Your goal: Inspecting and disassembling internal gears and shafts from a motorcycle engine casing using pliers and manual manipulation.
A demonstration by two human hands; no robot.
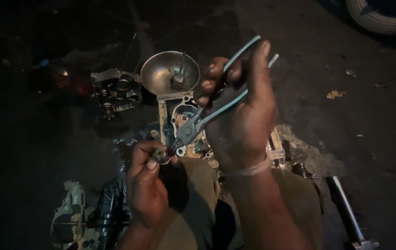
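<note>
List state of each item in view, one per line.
Pliers: held in right hand, handles spread, tips at the small part.
Small part: pinched in left hand fingers, off the ground.
Bowl: upright on the ground, a tool standing inside.
Engine cover: lying flat, open side up.
Engine block: on the ground, left of the bowl.
Bar: lying on the ground, right.

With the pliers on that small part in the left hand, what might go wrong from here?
1. The pliers tips grip a small round metal part pinched only by the left hand's fingertips; it may slip and vanish on the dark ground.
2. The tips work right beside the thumb, so a slip could nick it.
3. The right hand looks greasy, so the blue handles might slide.
</note>
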